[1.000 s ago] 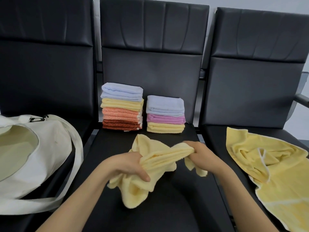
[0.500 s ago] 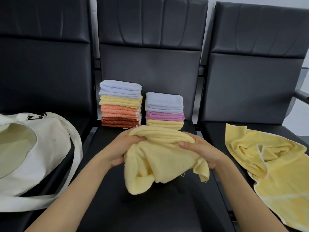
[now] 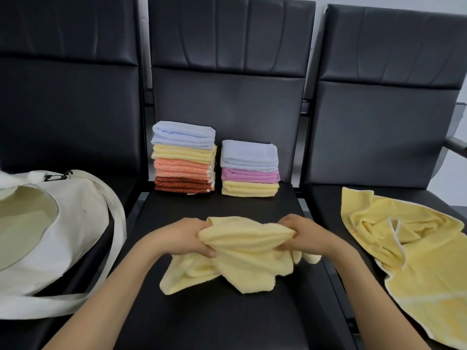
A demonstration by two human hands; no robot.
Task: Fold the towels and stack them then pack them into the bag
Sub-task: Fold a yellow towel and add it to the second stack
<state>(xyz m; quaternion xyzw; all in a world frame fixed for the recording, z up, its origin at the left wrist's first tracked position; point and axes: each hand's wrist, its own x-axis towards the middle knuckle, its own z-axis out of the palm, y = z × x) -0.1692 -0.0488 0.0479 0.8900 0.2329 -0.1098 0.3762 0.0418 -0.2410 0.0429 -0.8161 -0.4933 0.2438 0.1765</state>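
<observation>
Gripping a bunched pale yellow terry towel (image 3: pixel 242 253) along its upper edge, the left hand (image 3: pixel 188 237) and right hand (image 3: pixel 300 234) are held low over the middle seat (image 3: pixel 227 324), forearms stretched forward and fingers (image 3: pixel 202 250) clenched on the cloth. Its crumpled lower part rests on the smooth black leather. A taller stack (image 3: pixel 184 160) and a shorter stack (image 3: pixel 250 169) of folded towels are set against the backrest. A cream canvas tote bag (image 3: pixel 63 223) lies open on the left seat, and a second yellow towel (image 3: pixel 417 261) lies rumpled on the right.
</observation>
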